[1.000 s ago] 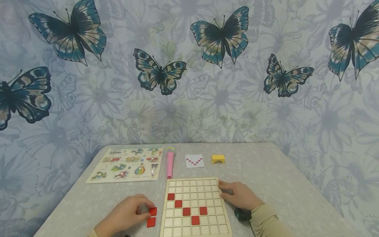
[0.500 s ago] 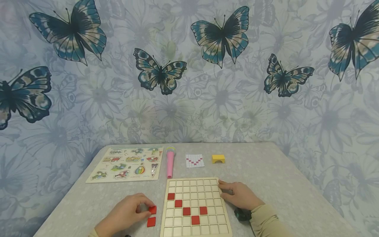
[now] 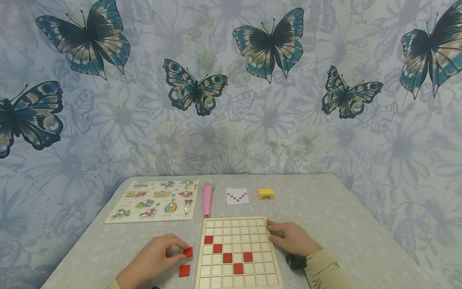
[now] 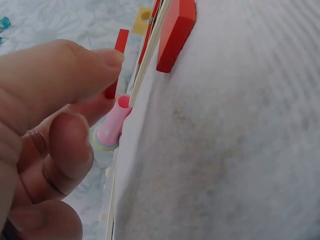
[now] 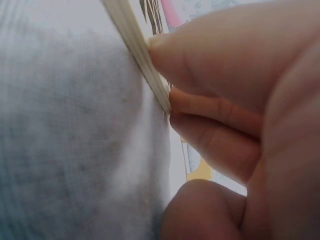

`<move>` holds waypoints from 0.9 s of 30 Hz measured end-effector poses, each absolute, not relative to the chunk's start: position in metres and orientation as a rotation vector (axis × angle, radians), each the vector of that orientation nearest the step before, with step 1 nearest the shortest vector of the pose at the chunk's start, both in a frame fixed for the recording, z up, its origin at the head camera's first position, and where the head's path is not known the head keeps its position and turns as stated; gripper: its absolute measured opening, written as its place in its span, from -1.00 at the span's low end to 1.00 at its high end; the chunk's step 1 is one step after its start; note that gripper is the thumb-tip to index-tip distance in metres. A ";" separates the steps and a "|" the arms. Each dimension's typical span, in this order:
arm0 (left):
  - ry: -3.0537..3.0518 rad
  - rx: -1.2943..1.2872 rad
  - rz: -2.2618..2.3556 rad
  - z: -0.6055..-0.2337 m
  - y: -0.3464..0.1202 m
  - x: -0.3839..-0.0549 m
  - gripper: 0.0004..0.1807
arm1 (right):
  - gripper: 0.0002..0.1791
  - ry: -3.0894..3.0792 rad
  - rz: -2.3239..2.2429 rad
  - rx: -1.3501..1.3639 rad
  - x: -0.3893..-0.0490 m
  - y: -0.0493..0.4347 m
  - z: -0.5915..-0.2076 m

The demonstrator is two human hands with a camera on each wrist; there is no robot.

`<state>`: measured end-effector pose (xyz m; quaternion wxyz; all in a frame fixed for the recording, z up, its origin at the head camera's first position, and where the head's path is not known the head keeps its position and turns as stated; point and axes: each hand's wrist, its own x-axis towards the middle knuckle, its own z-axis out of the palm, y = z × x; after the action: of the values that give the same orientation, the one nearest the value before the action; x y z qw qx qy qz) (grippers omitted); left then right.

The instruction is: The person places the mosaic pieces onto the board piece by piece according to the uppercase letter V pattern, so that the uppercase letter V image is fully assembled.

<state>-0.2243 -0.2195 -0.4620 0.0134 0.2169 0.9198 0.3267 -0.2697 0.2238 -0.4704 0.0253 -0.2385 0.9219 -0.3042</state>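
My left hand (image 3: 153, 257) pinches a red square tile (image 3: 188, 252) between thumb and fingers, left of the wooden grid board (image 3: 274, 257). In the left wrist view that tile (image 4: 121, 41) stands on edge in the fingertips, apart from the tabletop. A second red tile (image 3: 184, 271) lies on the table just below the hand. Several red tiles, one of them a centre tile (image 3: 227, 257), sit in the board's cells in a slanting pattern. My right hand (image 3: 294, 239) touches the board's right edge; the right wrist view shows thumb and fingertips against its side (image 5: 137, 55).
Behind the board lie a pink toy microphone (image 3: 207, 200), a card with a printed grid pattern (image 3: 237, 196) and a yellow arch block (image 3: 266, 194). A picture puzzle board (image 3: 151, 200) lies at the back left. A butterfly-patterned wall (image 3: 231, 140) rises behind the table.
My left hand has moved slightly up and right with the pinched tile, widening its gap from the second loose tile. The right hand and the board have stayed in place.
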 end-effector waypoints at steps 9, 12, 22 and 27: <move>2.864 0.769 1.165 -0.465 -0.217 -0.224 -0.85 | -0.51 2.862 -0.927 -0.744 -0.270 0.224 -0.470; 2.879 0.774 1.177 -0.465 -0.215 -0.224 -0.85 | -0.52 2.862 -0.930 -0.747 -0.270 0.225 -0.470; 2.887 0.837 1.208 -0.460 -0.207 -0.227 -0.86 | -0.51 2.859 -0.932 -0.727 -0.274 0.226 -0.472; 2.817 0.892 1.191 -0.452 -0.194 -0.226 -0.89 | -0.51 2.850 -0.941 -0.723 -0.274 0.226 -0.474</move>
<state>-0.2261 -0.1938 -0.4519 -0.0222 0.2801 0.8840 0.3737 -0.2739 0.2258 -0.4736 0.0273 -0.2341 0.9229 -0.3046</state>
